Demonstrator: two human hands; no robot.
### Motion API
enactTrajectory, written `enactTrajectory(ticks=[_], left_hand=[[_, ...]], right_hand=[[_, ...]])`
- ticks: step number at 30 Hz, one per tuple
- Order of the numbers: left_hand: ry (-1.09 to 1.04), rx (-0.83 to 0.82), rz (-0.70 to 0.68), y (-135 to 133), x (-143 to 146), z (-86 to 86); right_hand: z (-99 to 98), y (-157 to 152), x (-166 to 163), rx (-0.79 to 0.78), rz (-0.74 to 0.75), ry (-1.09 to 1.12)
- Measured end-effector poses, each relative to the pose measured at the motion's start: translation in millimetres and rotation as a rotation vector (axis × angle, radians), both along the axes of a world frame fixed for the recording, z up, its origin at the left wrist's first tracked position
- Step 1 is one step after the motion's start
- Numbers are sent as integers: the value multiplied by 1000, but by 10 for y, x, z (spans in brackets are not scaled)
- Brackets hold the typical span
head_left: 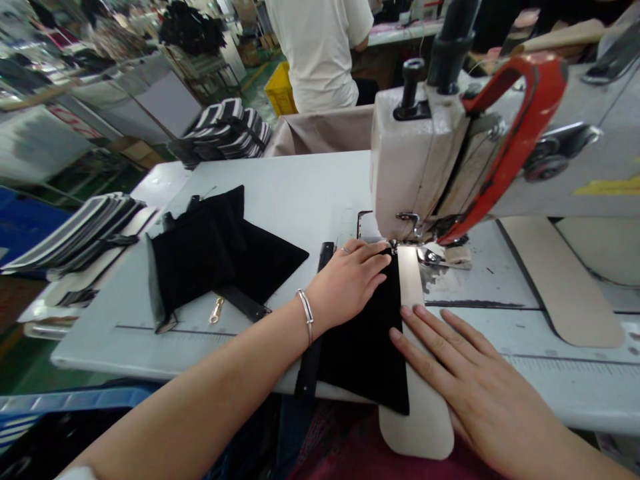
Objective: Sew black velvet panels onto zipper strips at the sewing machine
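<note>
Flat palms, no pinch: the left hand (345, 283) pressed down on the black cloth (367, 353) with its fingers close together, while the right hand (465, 367) lay spread over the pale strip (417, 413), one fingertip reaching onto the cloth. And there was the work, right at the sewing machine (417, 160), cloth edge lapped over strip, far end up by the foot! By the look of it, this join was partway at most; the long edge running back toward the person seemed left to do, though the needle area was too cluttered to confirm any stitches. Over to the side, more black pieces (200, 247) lay heaped on the table (300, 177), and another pale strip (560, 280) sat to the right. As for pose, the left forearm cut diagonally across the table, fingertips just beside the foot; the right wrist came in low, its fingers angled inward, its thumb hidden.
</note>
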State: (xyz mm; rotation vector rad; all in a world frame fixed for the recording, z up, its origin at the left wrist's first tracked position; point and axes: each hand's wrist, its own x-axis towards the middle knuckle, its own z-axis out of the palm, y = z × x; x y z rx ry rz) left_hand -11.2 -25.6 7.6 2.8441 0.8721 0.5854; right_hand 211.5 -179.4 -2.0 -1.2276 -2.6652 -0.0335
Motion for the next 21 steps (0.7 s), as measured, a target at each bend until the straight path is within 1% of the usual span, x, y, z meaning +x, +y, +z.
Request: enactTrajectory(ticks=[2, 5, 8, 11, 15, 21], left_hand=[[3, -4, -3, 0, 1, 2], [8, -20, -9, 2, -2, 5], [12, -31, 9, -8, -9, 8], [18, -25, 22, -35, -10, 22], [12, -28, 4, -69, 2, 50], [-2, -47, 5, -66, 2, 56]], right_hand=[[76, 59, 56, -67, 21, 57], [126, 297, 156, -153, 30, 182], [51, 620, 195, -95, -19, 256], [-65, 826, 174, -30, -4, 222], [-125, 846, 155, -24, 5, 195], [-96, 820, 148, -39, -22, 200]])
